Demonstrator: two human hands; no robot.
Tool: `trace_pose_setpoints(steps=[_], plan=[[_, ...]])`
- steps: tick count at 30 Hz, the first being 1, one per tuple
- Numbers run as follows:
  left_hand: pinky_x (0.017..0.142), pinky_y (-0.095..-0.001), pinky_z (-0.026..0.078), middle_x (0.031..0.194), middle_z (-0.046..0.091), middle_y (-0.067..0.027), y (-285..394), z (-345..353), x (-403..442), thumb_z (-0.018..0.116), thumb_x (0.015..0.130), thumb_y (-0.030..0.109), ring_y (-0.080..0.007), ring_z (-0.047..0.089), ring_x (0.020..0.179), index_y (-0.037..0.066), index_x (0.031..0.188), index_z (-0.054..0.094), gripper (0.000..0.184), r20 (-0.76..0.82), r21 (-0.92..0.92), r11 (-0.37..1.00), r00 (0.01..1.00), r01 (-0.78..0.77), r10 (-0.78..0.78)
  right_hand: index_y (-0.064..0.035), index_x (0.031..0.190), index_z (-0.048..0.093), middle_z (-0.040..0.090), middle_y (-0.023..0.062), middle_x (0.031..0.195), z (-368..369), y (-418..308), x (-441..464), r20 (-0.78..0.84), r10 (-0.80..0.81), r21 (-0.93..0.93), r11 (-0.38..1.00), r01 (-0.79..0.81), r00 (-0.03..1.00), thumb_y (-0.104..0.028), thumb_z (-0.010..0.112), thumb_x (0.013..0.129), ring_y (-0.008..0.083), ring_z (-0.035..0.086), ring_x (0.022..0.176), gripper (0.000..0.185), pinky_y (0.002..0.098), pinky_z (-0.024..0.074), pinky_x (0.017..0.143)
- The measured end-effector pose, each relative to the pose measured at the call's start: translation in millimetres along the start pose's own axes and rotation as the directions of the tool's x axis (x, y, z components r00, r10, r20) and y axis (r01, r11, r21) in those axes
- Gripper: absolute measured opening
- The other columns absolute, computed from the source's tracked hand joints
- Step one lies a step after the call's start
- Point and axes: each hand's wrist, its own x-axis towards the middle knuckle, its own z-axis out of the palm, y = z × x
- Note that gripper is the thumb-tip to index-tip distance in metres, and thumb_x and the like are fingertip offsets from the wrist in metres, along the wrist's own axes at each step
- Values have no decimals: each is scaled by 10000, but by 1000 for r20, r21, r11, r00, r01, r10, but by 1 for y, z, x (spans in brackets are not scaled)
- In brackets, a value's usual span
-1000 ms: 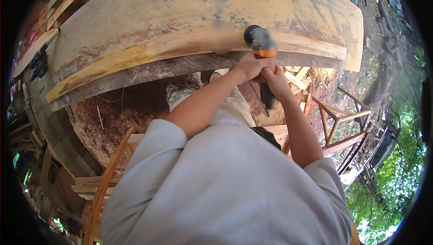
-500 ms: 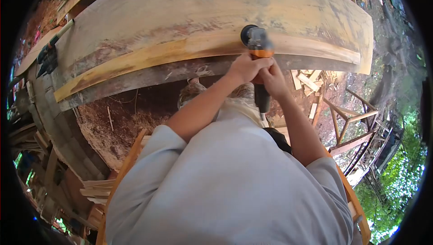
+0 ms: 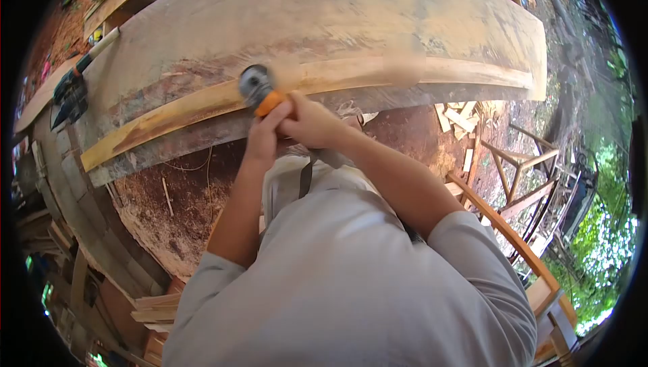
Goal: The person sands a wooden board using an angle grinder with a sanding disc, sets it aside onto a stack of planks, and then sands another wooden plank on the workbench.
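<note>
An angle grinder (image 3: pixel 260 90) with a grey head and an orange collar is gripped in both hands. My left hand (image 3: pixel 264 136) is closed round its body on the left side. Just right of it, my right hand (image 3: pixel 307 120) is also wrapped round the tool, touching the left. The grinder's dark disc end rests on or just over a long pale wood strip (image 3: pixel 169 121), left of its middle; contact is not clear. This strip runs along the near edge of a wide board table (image 3: pixel 378 9). The tool's rear end is hidden behind my hands.
A dark power tool (image 3: pixel 70 93) lies at the table's left end. Wood offcuts (image 3: pixel 460 118) are heaped on the ground at right, near a wooden frame (image 3: pixel 516 164). Planks (image 3: pixel 156 309) are stacked at lower left. An orange-brown wooden rail (image 3: pixel 506 232) stands beside my right side.
Both hands have carried the grinder left along the strip, from right of the middle to left of it. The tool has tilted, and my body has shifted with it.
</note>
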Motion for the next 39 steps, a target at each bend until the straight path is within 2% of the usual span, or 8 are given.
trace_pose_setpoints(steps=[5,9,12,14,18,27,31,39], plan=[[731,-357,625,1042,717,-74,9,-10,-9,688,974,322,-185,725,903,75,1248,631,374,11,-28,1000,1000,9,-9,21,1284,527,693,310,1101,11,-9,0,52,4,-59,998,-1,999,-338,656,894,454,694,1045,545,493,545,886],[688,-348,617,1015,718,-67,-17,49,18,741,935,343,-178,721,847,66,1179,676,375,118,123,990,989,70,-85,20,1327,527,710,214,1089,-35,38,-30,-105,83,116,991,-71,991,-231,670,899,318,719,983,517,423,559,866],[637,-314,595,957,716,-65,-29,103,32,787,896,360,-163,703,777,67,1108,714,369,176,184,974,971,130,-163,31,1317,522,716,247,1103,-69,77,-49,-145,104,262,963,-63,984,-334,698,882,357,722,1018,594,437,556,874],[636,-316,595,952,715,-65,-32,130,33,785,896,357,-163,703,765,63,1109,712,371,192,215,967,965,138,-180,24,1308,525,703,153,1048,-94,83,-59,-151,145,358,930,-83,978,-279,718,903,215,693,934,541,364,553,837],[623,-324,597,949,714,-66,-40,169,44,775,900,359,-164,701,727,64,1107,707,366,274,266,949,930,171,-244,14,1310,515,652,71,1011,-123,104,-75,-163,160,457,887,-69,974,-249,691,941,129,629,903,486,303,537,804],[662,-333,589,975,716,-55,-98,263,68,761,922,329,-154,706,799,78,1137,707,335,332,388,899,878,205,-344,-41,1348,493,621,35,1065,-195,155,-127,-280,255,459,882,-105,926,-176,643,989,84,595,914,411,264,528,771],[685,-298,572,987,721,-53,-127,297,94,774,912,301,-136,698,805,78,1166,707,345,483,280,953,841,115,-243,-13,1326,512,624,41,1024,-224,185,-139,-299,283,520,849,-93,911,-208,656,959,91,604,874,439,269,535,729],[718,-309,581,976,727,-49,-103,306,97,809,860,321,-143,707,832,86,1144,725,378,468,473,881,846,6,-257,-29,1238,559,647,29,1002,-213,180,-126,-405,311,599,800,-7,860,-136,598,964,74,599,857,296,260,524,742]])
